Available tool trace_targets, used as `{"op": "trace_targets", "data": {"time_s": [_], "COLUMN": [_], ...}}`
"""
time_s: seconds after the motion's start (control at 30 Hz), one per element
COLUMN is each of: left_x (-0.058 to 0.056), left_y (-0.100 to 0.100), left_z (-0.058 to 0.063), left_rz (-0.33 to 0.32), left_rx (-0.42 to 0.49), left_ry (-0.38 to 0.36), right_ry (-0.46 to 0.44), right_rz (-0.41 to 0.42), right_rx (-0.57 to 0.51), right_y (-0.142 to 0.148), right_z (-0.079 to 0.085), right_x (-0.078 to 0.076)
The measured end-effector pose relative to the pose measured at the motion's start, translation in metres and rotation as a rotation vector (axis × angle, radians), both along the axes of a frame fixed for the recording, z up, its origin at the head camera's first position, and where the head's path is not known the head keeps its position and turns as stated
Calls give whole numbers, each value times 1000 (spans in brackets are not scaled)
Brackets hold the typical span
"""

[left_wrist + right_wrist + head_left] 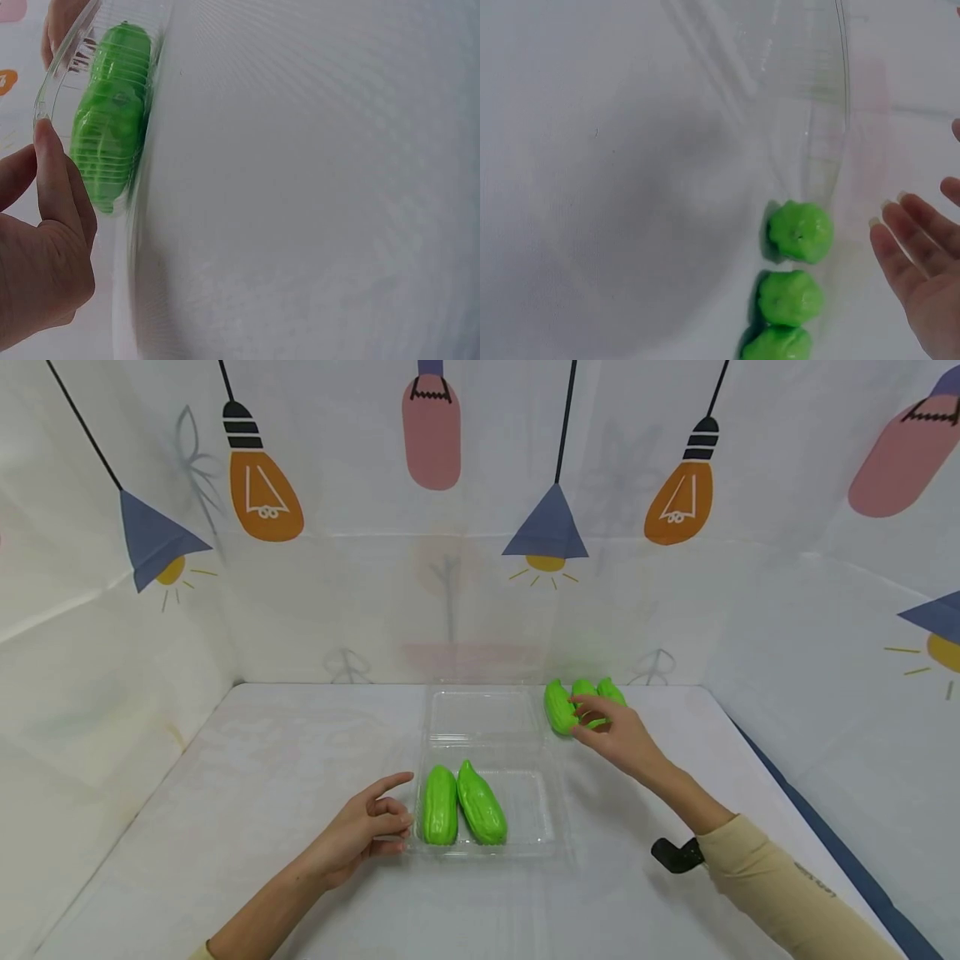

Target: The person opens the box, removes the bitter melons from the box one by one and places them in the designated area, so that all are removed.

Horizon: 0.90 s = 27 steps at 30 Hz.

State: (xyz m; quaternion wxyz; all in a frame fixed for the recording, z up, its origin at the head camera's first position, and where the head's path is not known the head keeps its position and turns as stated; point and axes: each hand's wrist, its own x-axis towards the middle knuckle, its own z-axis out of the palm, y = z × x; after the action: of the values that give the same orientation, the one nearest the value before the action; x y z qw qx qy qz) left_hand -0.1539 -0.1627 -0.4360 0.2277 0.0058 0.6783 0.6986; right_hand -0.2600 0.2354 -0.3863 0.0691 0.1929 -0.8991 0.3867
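A clear plastic clamshell box (pixel 528 810) lies with its lid (pixel 480 714) folded back. In its left half lie two bright green ridged gourds, one upright in view (pixel 440 806) and one slanted (pixel 482 803). My left hand (pixel 367 831) is at the box's left side, a fingertip at its rim in the left wrist view. Three similar green gourds (pixel 801 231) stand in a row at the table's back, right of the lid. Over them reaches my right hand (pixel 617 735), fingers spread and loosely bent; in the right wrist view it is apart from them, with nothing in it.
The white table (pixel 300 743) ends at a white cloth backdrop (pixel 360 602) printed with lamps and bulbs. Similar cloth hangs along both sides. A black curved piece (pixel 677 856) sticks out by the right sleeve (pixel 780 885).
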Motion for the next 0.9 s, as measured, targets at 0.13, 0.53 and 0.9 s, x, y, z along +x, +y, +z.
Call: {"op": "trace_targets", "data": {"time_s": [0.13,0.53,0.9], "left_x": [-1,-1,0], "left_y": [0,0,0], "left_z": [0,-1,-1], "left_rz": [-1,1,3], "left_rx": [1,0,2], "left_ry": [-2,4,0], "right_ry": [-16,-47,-134], "right_rz": [57,178,306], "right_rx": [6,37,61], "right_y": [-8,-33,-56], "right_z": [2,-1,-6], "right_x": [5,18,33]}}
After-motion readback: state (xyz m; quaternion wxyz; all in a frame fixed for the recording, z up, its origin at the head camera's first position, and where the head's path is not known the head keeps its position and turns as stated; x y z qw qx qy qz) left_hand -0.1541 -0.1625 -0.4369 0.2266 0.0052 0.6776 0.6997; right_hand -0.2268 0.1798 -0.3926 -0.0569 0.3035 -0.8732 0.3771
